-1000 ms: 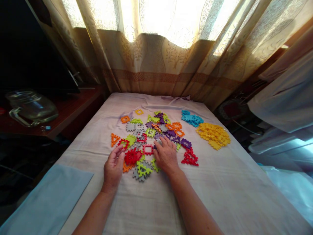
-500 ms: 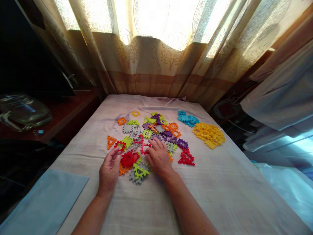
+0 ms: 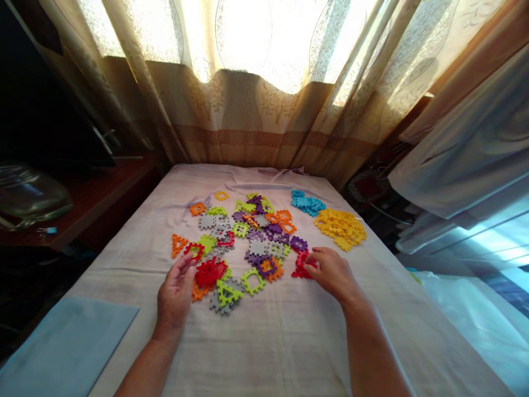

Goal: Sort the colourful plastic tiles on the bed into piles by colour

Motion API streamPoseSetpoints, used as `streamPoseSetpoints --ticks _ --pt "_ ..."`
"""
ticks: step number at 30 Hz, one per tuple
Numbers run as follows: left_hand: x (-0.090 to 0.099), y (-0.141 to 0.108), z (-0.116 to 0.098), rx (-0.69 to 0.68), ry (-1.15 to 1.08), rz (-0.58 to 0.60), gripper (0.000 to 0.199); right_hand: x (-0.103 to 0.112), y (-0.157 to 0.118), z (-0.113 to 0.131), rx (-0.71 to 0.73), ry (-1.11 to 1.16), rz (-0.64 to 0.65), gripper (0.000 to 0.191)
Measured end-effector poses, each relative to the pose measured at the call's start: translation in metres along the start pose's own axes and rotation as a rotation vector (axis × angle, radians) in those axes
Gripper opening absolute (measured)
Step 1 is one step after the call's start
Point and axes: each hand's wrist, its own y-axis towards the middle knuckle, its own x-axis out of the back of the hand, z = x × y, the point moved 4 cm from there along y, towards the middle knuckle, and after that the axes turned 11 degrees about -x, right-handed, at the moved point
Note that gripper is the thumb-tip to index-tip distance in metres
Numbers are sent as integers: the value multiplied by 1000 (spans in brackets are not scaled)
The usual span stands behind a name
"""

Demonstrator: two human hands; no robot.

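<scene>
My left hand [image 3: 176, 298] is at the left side of a mixed heap of toothed plastic building pieces, its fingertips closed on the lower edge of a red square piece [image 3: 194, 251]. Below that square, a stack of red pieces [image 3: 210, 271] partly covers an orange one [image 3: 200, 291]. On the right, my right hand [image 3: 333, 273] reaches over a small red pile [image 3: 302, 264]. Thumb and fingers pinch a red piece there, partly hidden by the fingers. Between my hands lie purple, grey, green and orange pieces, among them a green square frame [image 3: 253, 282].
A blue pile [image 3: 308, 203] and a yellow pile [image 3: 341, 229] lie at the back right of the cloth-covered surface [image 3: 264, 347]. A light blue sheet [image 3: 66, 347] is at the front left. A glass jug [image 3: 33, 196] stands on the brown side table [image 3: 95, 207].
My right hand has moved from the middle of the heap to the red pile on the right, carrying a red piece. My left hand stays by the red square. The view has shifted slightly.
</scene>
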Motion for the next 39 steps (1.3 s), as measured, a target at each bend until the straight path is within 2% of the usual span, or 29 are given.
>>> streamPoseSetpoints --ticks 3,7,10,14,18,20,22,25,28,30,32,33,36,39 --pt "0 0 0 3 0 -3 48 1 9 0 -58 29 -8 17" --pt "0 1 0 5 15 6 49 2 32 11 -153 0 -25 37" --pt "1 1 0 -3 20 6 49 -4 50 23 -135 -72 64 46" --pt "1 1 4 -16 25 11 50 -10 65 35 -94 -147 167 39" --pt "2 1 7 -25 22 7 51 -8 70 37 -93 -154 152 48" --pt "2 1 9 -18 18 8 51 -4 71 36 -102 -117 108 43" --pt "2 2 9 -9 14 10 51 2 73 36 -114 -29 62 28" --pt "3 2 10 -11 18 7 50 6 73 45 -55 231 53 20" --pt "2 1 9 -12 21 9 51 -3 64 64 63 471 86 27" --pt "2 1 8 -13 13 12 51 -12 47 78 119 505 -3 38" --pt "1 2 6 -16 8 13 50 -26 21 90 149 443 -124 57" --pt "1 2 5 -17 8 12 50 -34 7 95 124 396 -143 64" --pt "1 2 3 -12 13 13 50 -60 -29 106 48 240 -91 76" --pt "1 2 3 -6 7 15 52 -72 -38 114 -5 162 -36 74"
